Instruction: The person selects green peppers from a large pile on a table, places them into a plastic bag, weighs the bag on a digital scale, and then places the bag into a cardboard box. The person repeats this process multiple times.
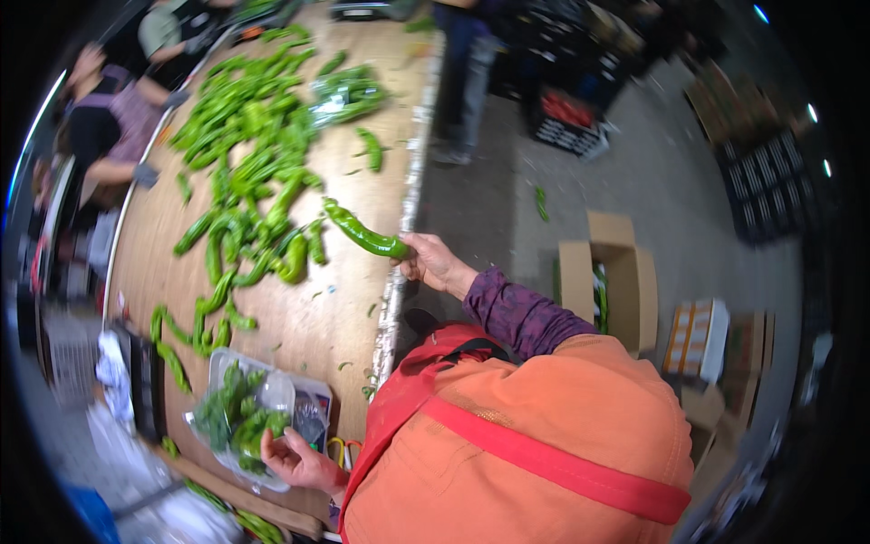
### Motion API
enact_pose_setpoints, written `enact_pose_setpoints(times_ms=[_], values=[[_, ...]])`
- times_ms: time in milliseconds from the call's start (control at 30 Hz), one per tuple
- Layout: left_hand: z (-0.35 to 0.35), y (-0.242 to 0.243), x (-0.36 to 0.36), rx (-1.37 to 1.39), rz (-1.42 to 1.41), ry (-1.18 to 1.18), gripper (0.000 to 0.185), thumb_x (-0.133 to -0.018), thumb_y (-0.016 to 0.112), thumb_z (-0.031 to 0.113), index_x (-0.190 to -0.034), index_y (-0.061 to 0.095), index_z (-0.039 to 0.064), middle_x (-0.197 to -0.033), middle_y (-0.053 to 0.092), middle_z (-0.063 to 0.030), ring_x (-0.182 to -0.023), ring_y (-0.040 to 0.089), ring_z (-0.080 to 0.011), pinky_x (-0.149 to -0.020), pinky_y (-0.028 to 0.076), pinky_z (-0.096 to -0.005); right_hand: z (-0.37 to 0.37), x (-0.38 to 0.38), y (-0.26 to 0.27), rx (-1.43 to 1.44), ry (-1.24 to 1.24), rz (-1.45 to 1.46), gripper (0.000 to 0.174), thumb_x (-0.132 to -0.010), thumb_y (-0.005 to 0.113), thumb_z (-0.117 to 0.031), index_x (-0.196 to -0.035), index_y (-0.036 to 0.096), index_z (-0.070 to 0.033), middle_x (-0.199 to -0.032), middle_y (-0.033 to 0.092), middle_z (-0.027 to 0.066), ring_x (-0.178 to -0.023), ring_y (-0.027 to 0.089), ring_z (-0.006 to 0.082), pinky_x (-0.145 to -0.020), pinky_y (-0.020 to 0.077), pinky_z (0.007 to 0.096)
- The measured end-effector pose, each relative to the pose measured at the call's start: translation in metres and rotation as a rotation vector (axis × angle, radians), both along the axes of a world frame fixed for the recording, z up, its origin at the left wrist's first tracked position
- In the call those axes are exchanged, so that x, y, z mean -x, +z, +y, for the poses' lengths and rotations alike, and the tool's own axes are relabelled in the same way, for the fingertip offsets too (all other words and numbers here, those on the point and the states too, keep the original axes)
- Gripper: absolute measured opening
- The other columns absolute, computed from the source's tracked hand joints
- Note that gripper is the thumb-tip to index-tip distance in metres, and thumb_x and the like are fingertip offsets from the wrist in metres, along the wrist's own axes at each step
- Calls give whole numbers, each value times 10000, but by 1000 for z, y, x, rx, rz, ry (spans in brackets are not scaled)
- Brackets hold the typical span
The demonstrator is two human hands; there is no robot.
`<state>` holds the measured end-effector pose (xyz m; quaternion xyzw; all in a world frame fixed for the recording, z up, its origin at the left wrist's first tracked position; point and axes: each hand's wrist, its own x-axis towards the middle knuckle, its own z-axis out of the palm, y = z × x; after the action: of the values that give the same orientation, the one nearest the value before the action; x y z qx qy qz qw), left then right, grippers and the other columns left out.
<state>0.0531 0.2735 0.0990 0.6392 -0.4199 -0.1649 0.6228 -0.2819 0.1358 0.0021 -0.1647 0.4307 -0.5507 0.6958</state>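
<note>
A long green pepper (pixel 367 236) is held at one end by my right hand (pixel 431 264), over the near edge of the wooden table (pixel 340 299). Its other end points toward a loose pile of green peppers (pixel 251 149) on the tabletop. My left hand (pixel 297 457), fingers apart and curled, is beside a clear plastic bag of green peppers (pixel 245 415) resting in a plastic tub (pixel 221 360). No item shows in that hand; whether it touches the bag, I cannot tell. Yellow and orange loop handles (pixel 336 450) show close by.
A filled clear bag of peppers (pixel 346 92) lies farther up the table. Two people (pixel 115 115) (pixel 163 34) with gloved hands stand along the far side; another person (pixel 469 88) stands by the near edge. On the floor are an open cardboard box (pixel 615 285) and stacked black crates (pixel 764 180).
</note>
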Motion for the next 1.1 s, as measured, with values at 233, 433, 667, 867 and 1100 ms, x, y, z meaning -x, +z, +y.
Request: enact_pose_setpoints(times_ms=[233, 433, 667, 867, 1100], values=[[-23, -10, 31, -110, -27, -575, 127, -916, 601, -32, -1042, 611, -37, -891, 608, -30, -786, 530, -73, -681, 423, -200, 165, 98, -87, -243, -562, -30, 290, -927, 533, -389, -903, 572, -102, -718, 603, 51, -517, 465, 114, -485, 351, 267], [-23, -9, 63, -195, 33, -771, 100, -929, 611, 14, -1015, 636, -29, -850, 617, -21, -739, 519, -54, -659, 416, -192, 317, 215, -87, -158, -1270, 4, 347, -983, 518, -405, -1058, 567, -70, -856, 664, 84, -668, 605, 137, -580, 488, 250], [-41, -30, 94, -264, -106, -844, 92, -882, 623, -2, -961, 656, -34, -755, 617, -44, -684, 538, -103, -654, 450, -253, 305, 241, -106, -495, -838, 357, 353, -941, 586, -363, -947, 565, -10, -816, 648, 111, -627, 613, 180, -516, 477, 284], [-60, -38, 129, -370, -240, -767, 158, -834, 658, 30, -986, 665, -11, -741, 627, -77, -682, 583, -145, -654, 477, -289, 182, 209, -165, -471, -228, 498, 235, -934, 557, -237, -828, 598, -31, -700, 629, 91, -529, 586, 154, -465, 452, 284], [-139, -77, 254, -528, -545, -847, 380, -818, 688, 76, -1177, 582, 13, -916, 617, -103, -847, 617, -207, -753, 503, -326, 95, 253, -244, -485, 182, 483, 243, -940, 577, -242, -966, 641, -9, -834, 665, 83, -636, 624, 146, -521, 476, 261]])
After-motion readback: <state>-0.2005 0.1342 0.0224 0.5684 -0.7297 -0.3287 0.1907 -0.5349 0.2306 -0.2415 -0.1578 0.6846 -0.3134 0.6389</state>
